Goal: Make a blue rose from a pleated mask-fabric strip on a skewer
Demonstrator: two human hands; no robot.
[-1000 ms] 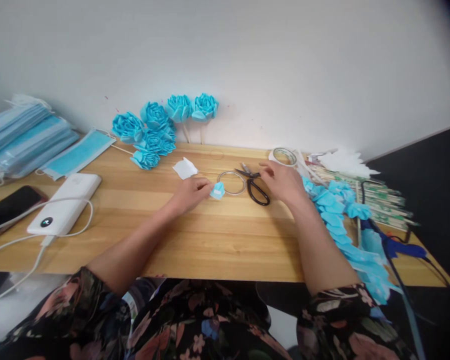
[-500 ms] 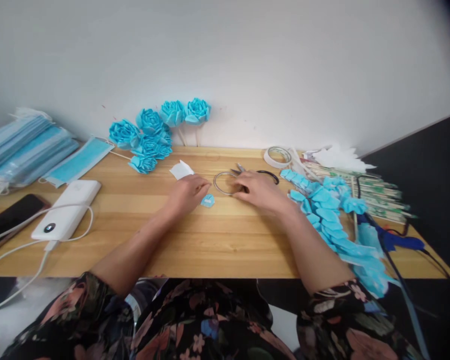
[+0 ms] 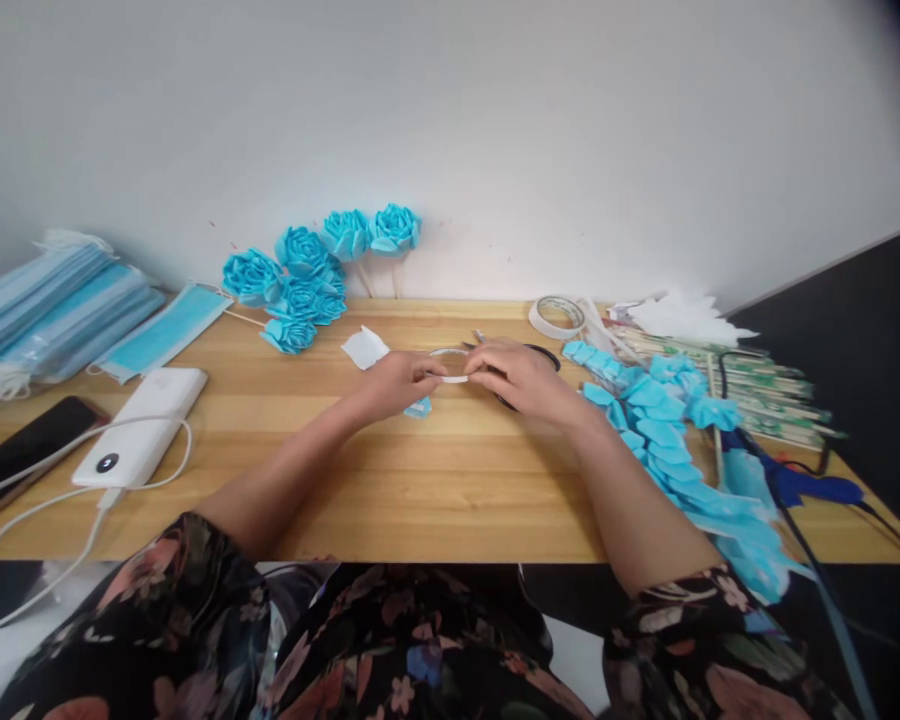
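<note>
A thin whitish ring [image 3: 456, 379], which looks like a narrow roll of tape, is between my two hands. My left hand [image 3: 401, 384] pinches its left side with thumb and fingers. My right hand [image 3: 523, 380] grips the right side of the same ring. Black-handled scissors [image 3: 546, 354] lie partly hidden beneath and behind my right hand. Just below my left fingers rests a small blue piece [image 3: 418, 408] on the table. A white scrap [image 3: 365, 347] lies beyond the left hand.
Blue fabric-like roses [image 3: 300, 280] on sticks stand at the back left. Folded face masks [image 3: 67, 310], a phone [image 3: 34, 450] and a cabled white power bank [image 3: 142, 425] are at left. A wider tape roll [image 3: 556, 317], blue petal strips [image 3: 667, 440] and a blue glue gun [image 3: 810, 484] lie right.
My left hand has moved right to take hold of the ring, which is now tilted and held between both hands. The view has shifted slightly.
</note>
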